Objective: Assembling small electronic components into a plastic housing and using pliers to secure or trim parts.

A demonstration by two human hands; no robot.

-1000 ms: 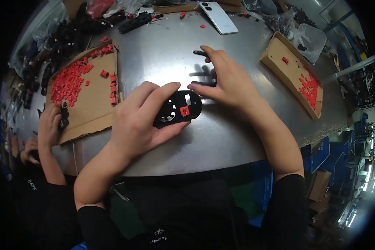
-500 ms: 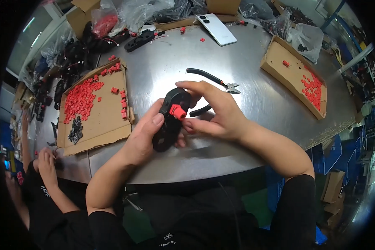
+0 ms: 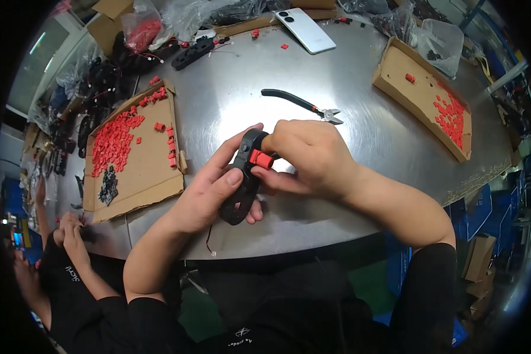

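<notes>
The right hand has just curled its fingers in around 1 red cylindrical fitting (pinching or merely bracing, I cannot tell), so work seems centred there; the left hand clamps the black elongated housing between both hands.

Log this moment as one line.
left hand: gripping black housing | right hand: at red part, grip unclear | red part: against black housing | pliers: on metal table
</notes>
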